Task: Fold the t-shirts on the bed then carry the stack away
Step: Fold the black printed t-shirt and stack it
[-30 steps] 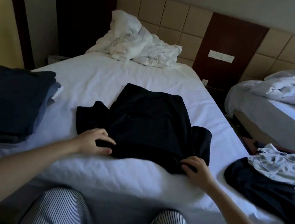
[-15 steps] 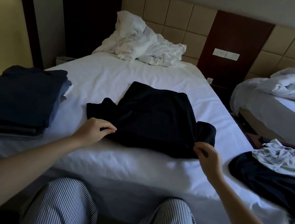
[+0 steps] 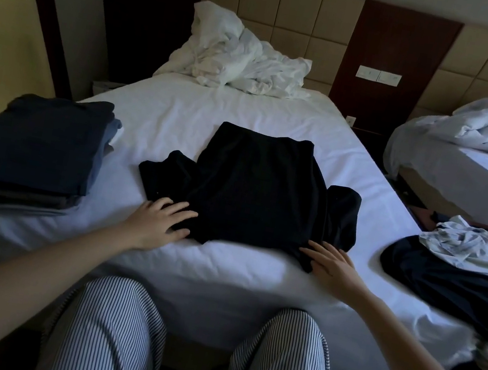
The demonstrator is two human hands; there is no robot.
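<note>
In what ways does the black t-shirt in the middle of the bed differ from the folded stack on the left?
The black t-shirt is one garment, flat, sleeves spread; the folded stack is several garments piled up. The left hand and right hand rest flat on the t-shirt's near edge; nothing touches the stack. The stack shows blue-grey layers; the t-shirt is all black. Both lie on the bed.

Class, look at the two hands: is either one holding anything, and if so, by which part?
Nothing is gripped. The left hand and right hand lie flat, fingers straight, on the near corners of the black fabric t-shirt.
</note>
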